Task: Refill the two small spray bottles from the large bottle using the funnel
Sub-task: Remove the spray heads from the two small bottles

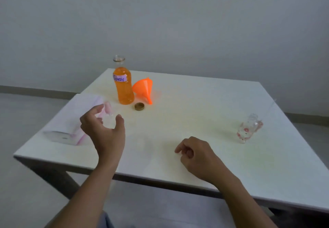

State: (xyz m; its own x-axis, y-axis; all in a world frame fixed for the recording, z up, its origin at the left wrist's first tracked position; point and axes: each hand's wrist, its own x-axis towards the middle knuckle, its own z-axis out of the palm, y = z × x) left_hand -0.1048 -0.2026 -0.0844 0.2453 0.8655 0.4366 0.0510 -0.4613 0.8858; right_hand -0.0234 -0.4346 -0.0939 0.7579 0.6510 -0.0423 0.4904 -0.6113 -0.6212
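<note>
Both grips empty — left grip point(105, 133) spread near the small spray bottle point(109, 114), right grip point(195, 153) loosely curled; take it upright.

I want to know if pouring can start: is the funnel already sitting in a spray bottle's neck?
No, the orange funnel lies on its side on the table, beside the large bottle.

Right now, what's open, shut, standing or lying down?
Large clear bottle of orange liquid: upright, uncapped.
Round brown cap: off, on table.
Orange plastic funnel: lying sideways.
Flowered clear small bottle: standing.
Other small clear bottle: blurred.
Left hand: open.
Right hand: loosely curled, empty.
</note>
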